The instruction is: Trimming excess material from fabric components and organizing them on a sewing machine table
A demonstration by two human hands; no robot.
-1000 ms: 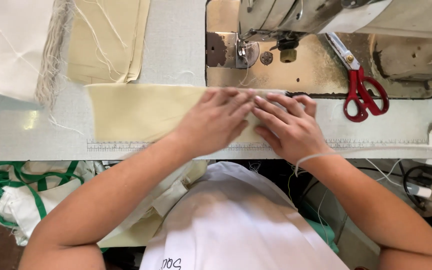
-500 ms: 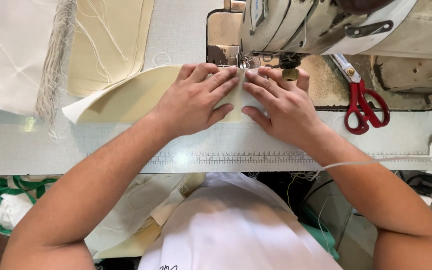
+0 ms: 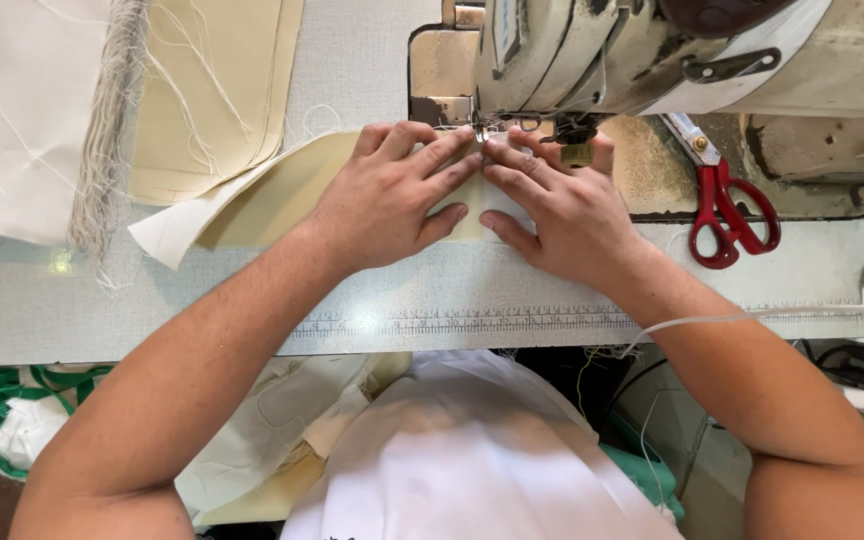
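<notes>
Both hands lie flat, fingers spread, gripping nothing: the left hand (image 3: 392, 195) and right hand (image 3: 557, 205) press the cream fabric piece (image 3: 272, 195) against the sewing machine (image 3: 632, 50), fingertips meeting just before its needle. Keeping the 2 hands' pressure even should hold the edge straight. The fabric is pale and stiff, its far corner curling up left of the machine.

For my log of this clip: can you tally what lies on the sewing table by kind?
Cream fabric piece under both hands: 1
Stacked cream pieces at the back: 1 stack
White frayed cloth: 1
Red-handled scissors: 1
Sewing machine: 1
Left hand and right hand, flat on the fabric: 2
Total: 7
</notes>
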